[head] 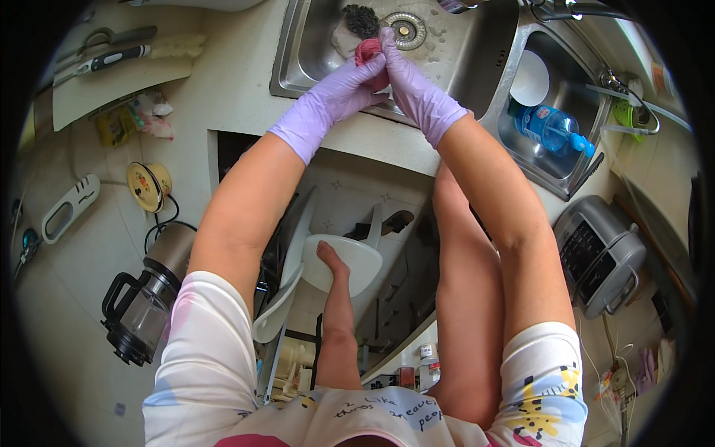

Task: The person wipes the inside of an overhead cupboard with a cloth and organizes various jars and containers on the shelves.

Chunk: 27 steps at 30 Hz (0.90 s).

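Both hands wear thin lilac gloves and meet over the near edge of a steel sink basin (469,67). A crumpled red cloth (368,50) is squeezed between them. My left hand (354,84) wraps the cloth from the left, its fingers partly hidden. Against its other side presses my right hand (405,75), thumb pointing up. Just beyond the cloth, a dark scouring pad (361,20) lies on a pale, flat piece (343,39) that the hands partly cover. To the right of these is the round drain strainer (405,31).
In the smaller right basin are a white bowl (529,78) and a blue pump bottle (550,128). A grey countertop cooker (600,257) stands at right. At left are a blender (148,302), a lidded enamel pot (148,185) and a knife sharpener (71,208). Below, a bare foot rests on a white plastic chair (357,268).
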Each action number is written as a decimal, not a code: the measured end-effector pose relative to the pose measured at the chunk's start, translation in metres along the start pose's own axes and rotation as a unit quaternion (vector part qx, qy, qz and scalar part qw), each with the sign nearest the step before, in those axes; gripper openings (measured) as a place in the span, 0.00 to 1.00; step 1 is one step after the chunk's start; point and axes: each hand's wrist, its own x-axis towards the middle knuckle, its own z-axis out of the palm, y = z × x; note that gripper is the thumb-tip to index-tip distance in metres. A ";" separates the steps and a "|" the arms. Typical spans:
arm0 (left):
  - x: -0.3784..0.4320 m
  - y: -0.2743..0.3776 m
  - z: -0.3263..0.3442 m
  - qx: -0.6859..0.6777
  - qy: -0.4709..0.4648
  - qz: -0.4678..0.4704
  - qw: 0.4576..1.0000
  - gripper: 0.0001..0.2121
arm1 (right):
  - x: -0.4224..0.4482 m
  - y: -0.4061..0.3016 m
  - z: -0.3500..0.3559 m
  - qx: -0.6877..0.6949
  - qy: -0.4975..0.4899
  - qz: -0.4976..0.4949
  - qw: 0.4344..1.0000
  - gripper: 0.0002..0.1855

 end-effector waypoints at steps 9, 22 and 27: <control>-0.009 0.046 -0.021 0.099 -0.012 -0.145 0.984 0.12 | -0.017 -0.012 -0.028 -0.567 0.113 -0.403 0.710 0.25; -0.016 0.036 0.026 0.323 -0.038 -0.286 0.901 0.10 | -0.007 -0.032 -0.023 -0.765 -0.022 -0.484 0.424 0.02; 0.017 0.008 0.026 0.790 0.016 -0.041 0.612 0.13 | 0.000 -0.019 -0.027 -0.789 -0.010 -0.239 0.566 0.05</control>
